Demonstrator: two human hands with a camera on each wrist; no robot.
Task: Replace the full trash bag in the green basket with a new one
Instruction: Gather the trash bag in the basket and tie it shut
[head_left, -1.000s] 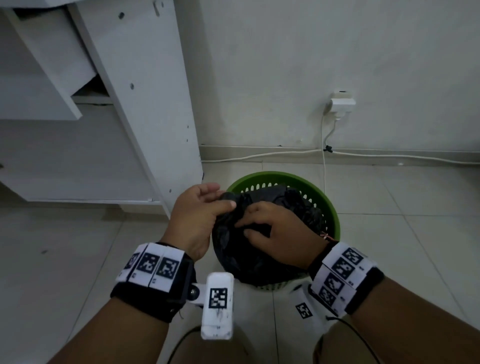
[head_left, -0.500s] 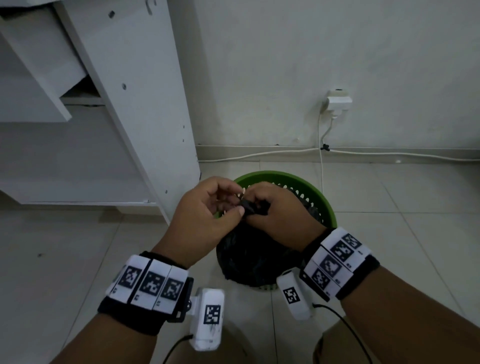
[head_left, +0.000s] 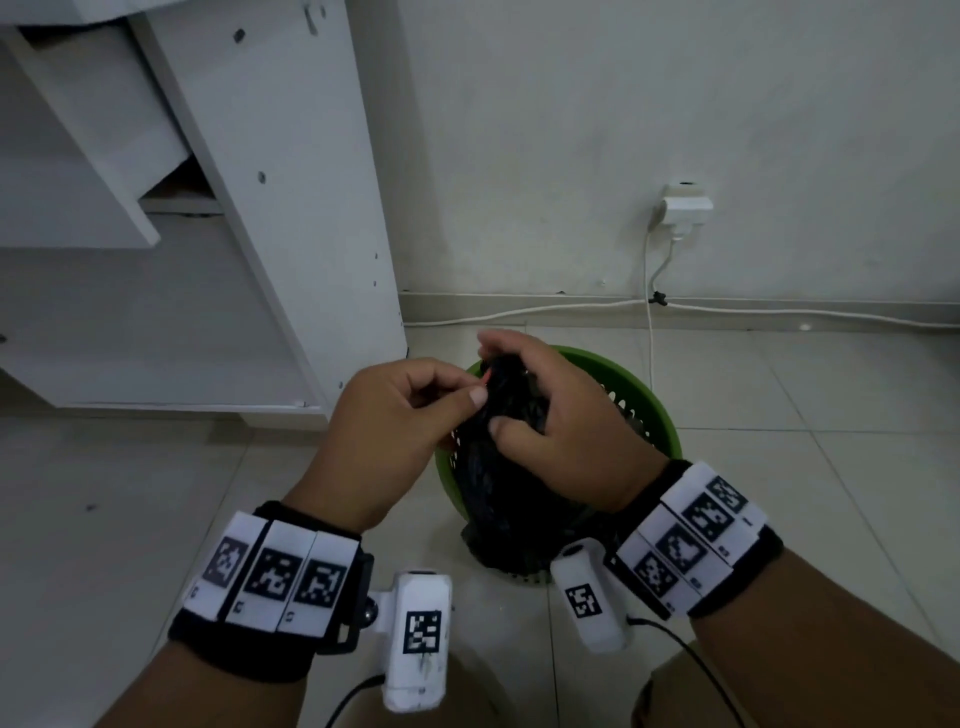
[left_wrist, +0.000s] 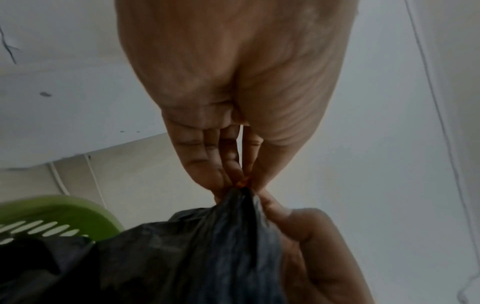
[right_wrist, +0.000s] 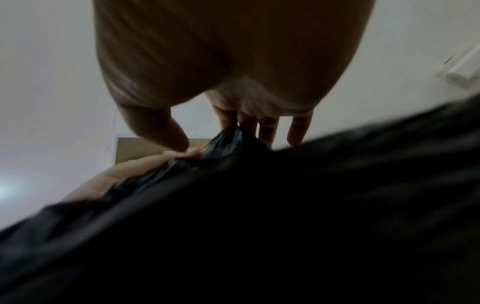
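Observation:
The green basket (head_left: 652, 410) stands on the tiled floor by the wall, with the full black trash bag (head_left: 506, 499) partly raised out of it. My right hand (head_left: 550, 415) grips the bag's gathered neck, thumb in front and fingers curled over the top. My left hand (head_left: 395, 421) pinches a small orange tie (head_left: 485, 378) at that neck. In the left wrist view the left hand (left_wrist: 233, 164) pinches the orange tie (left_wrist: 242, 183) above the bag (left_wrist: 197, 246), beside the basket (left_wrist: 62, 211). In the right wrist view the bag (right_wrist: 259, 226) fills the lower frame under my right hand (right_wrist: 233, 115).
A white cabinet (head_left: 291, 208) with an open drawer stands close on the left of the basket. A white plug and socket (head_left: 683, 208) sit on the wall behind, with a cable (head_left: 649, 322) running down and along the skirting. Pale floor tiles (head_left: 810, 493) lie to the right.
Both hands have gathered the bag's mouth and risen, pulling the neck up out of the basket. An orange tie now shows at the left fingertips.

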